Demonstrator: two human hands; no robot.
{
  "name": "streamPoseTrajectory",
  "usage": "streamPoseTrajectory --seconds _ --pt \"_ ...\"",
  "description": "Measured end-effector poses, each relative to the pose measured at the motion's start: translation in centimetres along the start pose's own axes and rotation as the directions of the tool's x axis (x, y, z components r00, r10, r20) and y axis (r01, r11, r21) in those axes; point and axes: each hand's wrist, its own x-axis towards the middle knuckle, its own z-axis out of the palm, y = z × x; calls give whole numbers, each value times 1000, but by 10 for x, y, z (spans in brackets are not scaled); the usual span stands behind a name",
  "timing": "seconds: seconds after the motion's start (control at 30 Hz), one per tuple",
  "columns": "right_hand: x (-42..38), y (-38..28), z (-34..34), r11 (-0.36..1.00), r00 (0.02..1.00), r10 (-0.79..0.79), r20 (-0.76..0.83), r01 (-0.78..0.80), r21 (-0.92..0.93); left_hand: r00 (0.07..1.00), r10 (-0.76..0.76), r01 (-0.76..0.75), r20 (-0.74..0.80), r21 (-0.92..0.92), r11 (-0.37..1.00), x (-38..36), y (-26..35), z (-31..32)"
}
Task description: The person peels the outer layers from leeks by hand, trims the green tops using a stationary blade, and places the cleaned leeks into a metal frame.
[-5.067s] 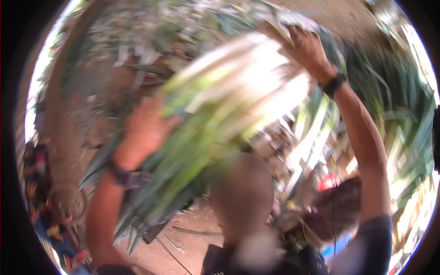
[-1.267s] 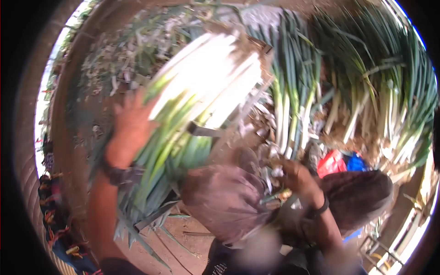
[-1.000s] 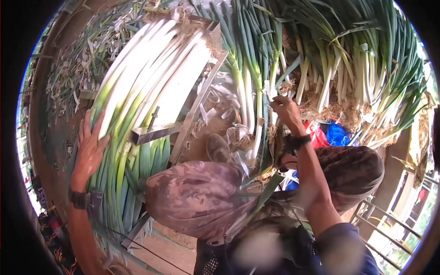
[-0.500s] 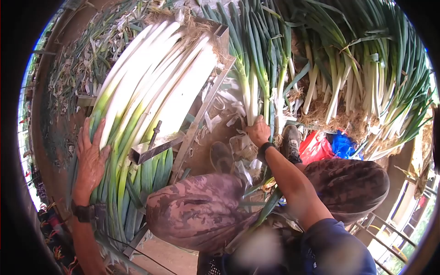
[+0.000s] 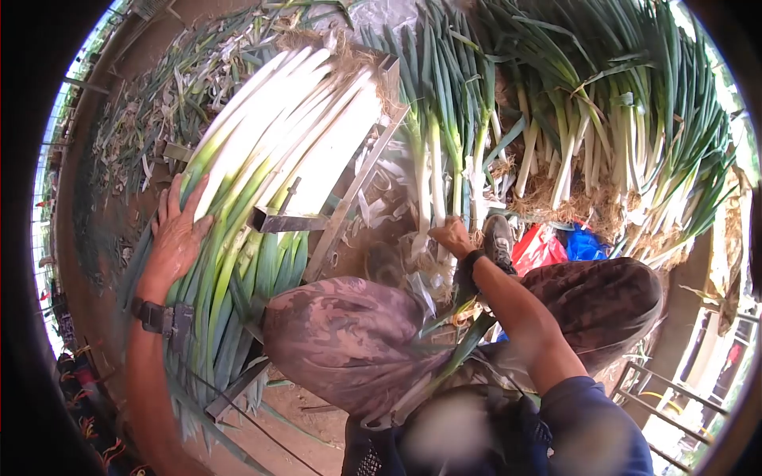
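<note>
My left hand (image 5: 175,242) lies with its fingers spread on the left edge of a thick bundle of long green onions (image 5: 266,151), where white stalks turn to green leaves. The bundle slants across a metal rack (image 5: 295,223), its roots at the far end and leaves toward me. Between my knees, my right hand (image 5: 454,236) is closed around the lower end of a green onion (image 5: 437,178), whose white stalk rises from my fist among several others. My palm hides the grip itself.
A large heap of rooted green onions (image 5: 627,135) lies at the right. Red plastic (image 5: 540,250) and blue plastic (image 5: 585,243) sit beside my shoe (image 5: 498,242). Leaf scraps (image 5: 151,151) litter the ground at the left. The metal rack's bar juts up near my left knee.
The view has shifted a little. My left hand stays on the bundle. My right hand remains at the stalk's lower end, slightly lower in the picture.
</note>
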Motion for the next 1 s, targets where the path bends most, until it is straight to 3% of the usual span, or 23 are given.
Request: streamPoseTrajectory --seconds 0.07,0.1,0.27,0.33,0.4,0.43,0.47,0.5,0.53,0.57,0.6,0.63,0.67,0.7,0.73,0.77,0.8,0.87,0.97,1.0 --pt "-6 -14 16 997 969 12 -249 -32 -77 999 -18 19 44 -13 1000 2 0 0" --pt "7 -1 31 998 965 6 -264 -24 -64 1000 10 -10 24 -16 1000 3 -5 3" --pt "29 6 61 996 974 84 -211 -79 30 999 -20 21 48 -17 1000 2 1 -2" --pt "33 16 63 979 960 203 -192 -193 70 999 23 -23 31 -16 1000 2 -2 1" --pt "41 36 56 985 978 171 -122 -167 40 999 30 -29 22 -17 999 2 -6 6" --pt "39 41 42 939 966 -256 31 257 -229 999 39 -39 2 -16 999 2 -6 6" --pt "39 42 26 655 764 -585 273 643 -397 999 44 -44 -10 -20 999 3 -4 4" --pt "32 30 5 505 616 -736 281 776 -377 999 6 -5 33 -17 1000 3 0 -1" --pt "23 10 -16 500 614 -743 268 775 -388 997 -31 32 76 -12 999 2 3 -6" --pt "10 -17 -41 757 777 -574 258 624 -194 998 -23 24 58 -12 1000 2 1 -11" --pt "-5 -44 -66 923 881 -371 295 385 13 997 18 -11 76 -80 997 3 -5 -15" --pt "-17 -77 -87 921 942 -50 331 -85 379 994 61 -47 91 -147 988 3 -7 -21" --pt "-16 -68 -112 770 869 -338 361 35 637 995 68 -57 73 -145 988 3 -3 -32" --pt "-22 -89 -145 590 538 -797 276 792 160 986 137 -112 94 -236 965 3 0 -46" --pt "-51 -119 -174 603 577 -780 245 796 45 972 208 -163 108 -325 931 -2 3 -60" --pt "-64 -140 -203 257 287 -930 229 955 -150 967 248 -217 60 -314 924 -15 24 -78" --pt "-85 -160 -223 156 221 -943 248 954 -258 968 248 -226 36 -308 924 -26 46 -90" --pt "-134 -186 -255 131 224 -932 285 941 -311 903 427 -425 -37 -207 881 -47 90 -109" --pt "-204 -198 -276 128 222 -926 305 946 -299 837 542 -544 -67 -204 814 -67 171 -116" --pt "-230 -199 -281 207 327 -872 365 921 -331 827 557 -560 -71 -186 807 -71 200 -112"
